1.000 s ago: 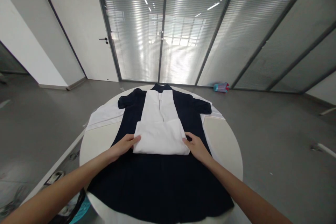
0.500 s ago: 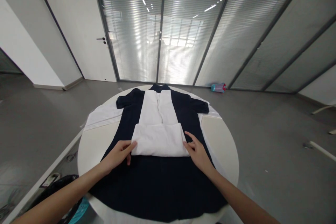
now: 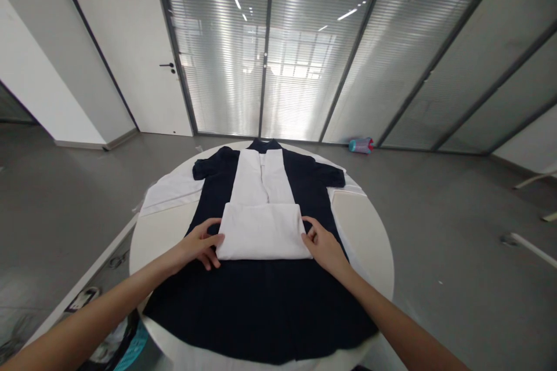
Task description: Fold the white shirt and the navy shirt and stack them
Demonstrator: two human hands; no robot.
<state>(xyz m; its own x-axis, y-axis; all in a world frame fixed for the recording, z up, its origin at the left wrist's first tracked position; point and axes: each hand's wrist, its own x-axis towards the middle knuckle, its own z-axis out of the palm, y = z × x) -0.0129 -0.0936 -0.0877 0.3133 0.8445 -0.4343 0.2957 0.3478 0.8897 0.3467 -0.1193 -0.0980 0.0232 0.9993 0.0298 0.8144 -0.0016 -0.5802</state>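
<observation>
A folded white garment (image 3: 263, 232) lies on a dark navy short-sleeved garment (image 3: 261, 307) spread over a round white table (image 3: 365, 237). Its lower part is doubled up into a flat rectangle. My left hand (image 3: 204, 244) is at the left edge of that rectangle, thumb on top, other fingers apart beside it. At the right edge, my right hand (image 3: 319, 243) has its thumb and fingers closed around the fabric's side. White cloth (image 3: 172, 190) shows from under the navy sleeves on both sides.
A blue-and-red patterned object (image 3: 361, 145) lies on the floor by the glass partition. Below the table at the lower left is a turquoise basket (image 3: 133, 348) with a dark rim. Pale furniture legs (image 3: 533, 249) stand at the far right.
My left hand's fingers have spread and shifted slightly up along the left edge. My right hand's fingers have drawn in toward the right edge of the white cloth.
</observation>
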